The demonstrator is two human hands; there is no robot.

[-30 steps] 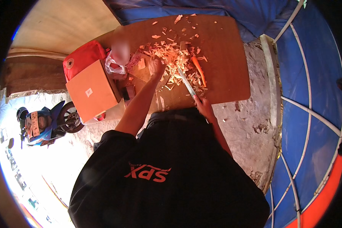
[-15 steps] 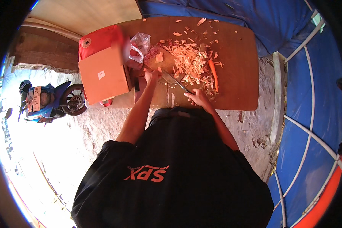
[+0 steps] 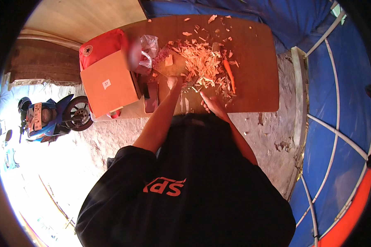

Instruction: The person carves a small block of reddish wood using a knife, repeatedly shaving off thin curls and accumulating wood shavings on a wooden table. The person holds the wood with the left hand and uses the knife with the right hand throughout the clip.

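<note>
My right hand is closed around the handle end of a knife near the table's front edge; only a short stretch of blade shows. Just left of it, my left hand is closed at the near edge of a board, and whatever its fingers hold is hidden. Beyond both hands spreads a pile of pale orange cut sticks. A whole carrot lies along the pile's right side. One squarish orange piece rests on the board's left part.
On the brown table, a cardboard box, red bag and clear plastic bag stand left. A phone lies beside my left forearm. Scraps scatter at the far side. A motorbike is parked left; blue tarp hangs right.
My left hand has moved right, toward the pile. The knife blade, earlier stretched out toward my left hand, now shows much less. The phone is more fully uncovered.
</note>
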